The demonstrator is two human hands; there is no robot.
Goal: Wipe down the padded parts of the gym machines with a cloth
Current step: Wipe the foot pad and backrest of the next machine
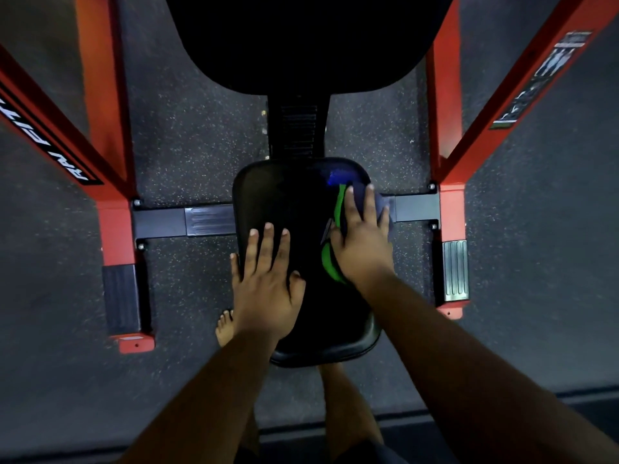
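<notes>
Pressing a dark cloth (338, 209) with green trim flat under the spread right hand (360, 239) onto the black seat pad (268, 192), fingers straight, not clutching, while bracing alongside with the open, empty left hand (268, 283), probably steadying for wiping.

Dim, grainy indoor view; black back pad (301, 38) lost in shadow (wide-angle bending at edges), slight blur.

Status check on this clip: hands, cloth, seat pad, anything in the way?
Left hand flat on the seat pad, bracing. Right hand presses the cloth flat on the pad's right side. Back pad above, untouched. Nothing in the way.
</notes>
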